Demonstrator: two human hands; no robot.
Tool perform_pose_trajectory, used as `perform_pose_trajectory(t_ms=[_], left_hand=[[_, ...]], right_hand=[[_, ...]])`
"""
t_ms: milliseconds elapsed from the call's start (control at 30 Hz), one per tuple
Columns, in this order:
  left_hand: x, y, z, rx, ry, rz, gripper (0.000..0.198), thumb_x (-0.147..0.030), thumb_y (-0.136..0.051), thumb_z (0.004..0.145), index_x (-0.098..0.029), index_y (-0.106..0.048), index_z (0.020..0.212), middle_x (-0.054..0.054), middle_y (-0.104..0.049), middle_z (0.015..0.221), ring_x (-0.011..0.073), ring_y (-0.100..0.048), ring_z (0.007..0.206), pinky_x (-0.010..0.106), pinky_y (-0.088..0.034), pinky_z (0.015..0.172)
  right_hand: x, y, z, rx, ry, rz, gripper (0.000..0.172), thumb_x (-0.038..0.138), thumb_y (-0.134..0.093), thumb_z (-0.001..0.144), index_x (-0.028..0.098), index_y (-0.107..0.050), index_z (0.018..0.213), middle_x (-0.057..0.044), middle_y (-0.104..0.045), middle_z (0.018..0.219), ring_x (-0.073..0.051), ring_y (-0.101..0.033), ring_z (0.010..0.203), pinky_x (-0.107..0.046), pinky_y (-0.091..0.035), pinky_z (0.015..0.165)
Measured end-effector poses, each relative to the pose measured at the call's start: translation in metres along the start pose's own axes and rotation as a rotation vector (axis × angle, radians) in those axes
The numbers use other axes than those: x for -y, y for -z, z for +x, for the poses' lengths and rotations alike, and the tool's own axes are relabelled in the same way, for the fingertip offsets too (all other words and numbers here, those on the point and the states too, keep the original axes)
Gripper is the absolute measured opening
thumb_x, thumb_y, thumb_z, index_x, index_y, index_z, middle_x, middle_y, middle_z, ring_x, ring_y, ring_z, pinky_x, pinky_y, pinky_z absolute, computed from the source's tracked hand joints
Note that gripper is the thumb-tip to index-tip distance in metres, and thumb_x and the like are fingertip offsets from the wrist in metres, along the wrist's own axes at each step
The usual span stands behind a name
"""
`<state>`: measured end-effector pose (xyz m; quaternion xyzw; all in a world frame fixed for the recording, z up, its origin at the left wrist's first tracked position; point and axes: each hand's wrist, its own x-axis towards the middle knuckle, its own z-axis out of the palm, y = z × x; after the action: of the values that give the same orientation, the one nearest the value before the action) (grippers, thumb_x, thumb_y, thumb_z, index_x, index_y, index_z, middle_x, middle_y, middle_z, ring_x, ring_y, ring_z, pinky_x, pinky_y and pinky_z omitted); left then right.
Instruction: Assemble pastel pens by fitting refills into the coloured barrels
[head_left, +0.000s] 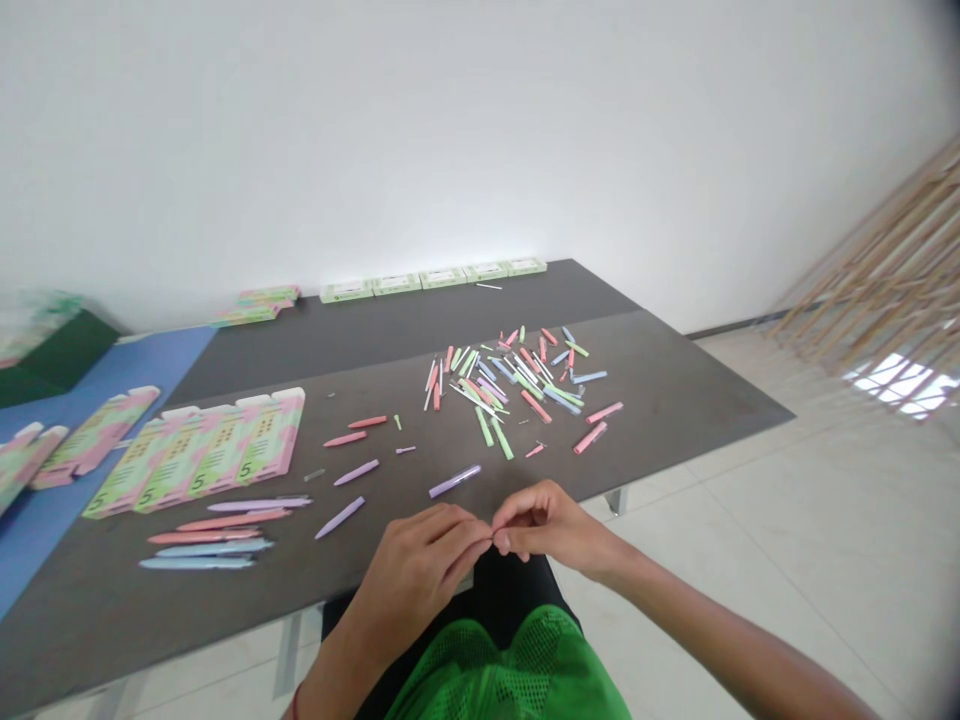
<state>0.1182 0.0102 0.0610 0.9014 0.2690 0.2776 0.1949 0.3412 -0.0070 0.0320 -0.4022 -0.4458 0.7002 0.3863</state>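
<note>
At the table's front edge my left hand (426, 558) and my right hand (553, 528) meet fingertip to fingertip. Both are closed in a pinch; whatever is between the fingers is too small or hidden to make out. Just beyond them lies a purple pen barrel with a clear clip (454, 481). Left of it are two plain lilac barrel pieces (340, 517) and two red-pink barrel pieces (367, 422). A small green part (398, 422) and a small lilac part (405, 450) rest nearby. Past my right hand are two pink barrel pieces (590, 437).
A loose pile of pen parts (491, 385) covers the table's middle. Several pens (206, 551) lie at left, below flat pink-green boxes (262, 440). More boxes (442, 279) line the wall. A dark green bin (64, 355) stands far left; the table's right edge (720, 440) drops to floor.
</note>
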Motion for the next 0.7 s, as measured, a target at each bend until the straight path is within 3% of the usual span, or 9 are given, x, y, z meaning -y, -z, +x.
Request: perform_pose_trajectory(t_ms=[133, 333, 467, 533, 700], left_hand=[[-0.001, 0.001, -0.001, 0.015, 0.025, -0.012, 0.007, -0.021, -0.061, 0.102, -0.024, -0.068, 0.103, -0.001, -0.073, 0.094, 0.0140, -0.068, 0.083, 0.026, -0.050, 0.074], [0.003, 0.002, -0.011, -0.026, 0.083, 0.044, 0.013, -0.027, -0.057, 0.104, -0.024, -0.069, 0.106, 0.001, -0.075, 0.097, 0.0152, -0.070, 0.085, 0.026, -0.052, 0.077], [0.014, 0.009, -0.035, -0.082, 0.393, 0.407, 0.020, -0.029, -0.057, 0.104, -0.024, -0.068, 0.119, 0.004, -0.075, 0.111, 0.0220, -0.072, 0.097, 0.032, -0.054, 0.080], [0.020, 0.016, -0.050, -0.065, 0.561, 0.587, 0.022, -0.026, -0.058, 0.102, -0.024, -0.067, 0.122, 0.005, -0.074, 0.115, 0.0253, -0.071, 0.101, 0.035, -0.055, 0.081], [0.037, 0.031, -0.086, -0.071, 0.782, 0.785, 0.028, -0.026, -0.056, 0.102, -0.020, -0.066, 0.127, 0.009, -0.070, 0.119, 0.0302, -0.067, 0.104, 0.041, -0.056, 0.086]], right_hand=[[0.006, 0.000, 0.000, 0.049, -0.005, -0.051, 0.032, 0.043, -0.092, 0.069, 0.015, -0.081, 0.080, -0.002, -0.069, 0.065, -0.009, -0.052, 0.053, -0.023, -0.042, 0.053], [0.003, -0.002, 0.004, 0.062, 0.054, -0.225, 0.029, 0.044, -0.081, 0.083, 0.015, -0.079, 0.083, -0.002, -0.067, 0.067, -0.010, -0.052, 0.054, -0.025, -0.041, 0.054], [0.010, -0.002, 0.020, -0.094, 0.320, -0.585, 0.011, 0.027, -0.072, 0.090, 0.017, -0.078, 0.087, -0.004, -0.071, 0.081, -0.014, -0.061, 0.068, -0.025, -0.043, 0.061], [0.018, 0.000, 0.037, -0.103, 0.460, -0.776, 0.011, 0.019, -0.068, 0.091, 0.019, -0.078, 0.091, -0.006, -0.073, 0.088, -0.015, -0.063, 0.072, -0.026, -0.043, 0.064], [0.033, -0.003, 0.098, -0.036, 0.541, -1.255, 0.014, 0.014, -0.066, 0.090, 0.019, -0.079, 0.092, -0.005, -0.076, 0.089, -0.016, -0.064, 0.070, -0.028, -0.042, 0.069]])
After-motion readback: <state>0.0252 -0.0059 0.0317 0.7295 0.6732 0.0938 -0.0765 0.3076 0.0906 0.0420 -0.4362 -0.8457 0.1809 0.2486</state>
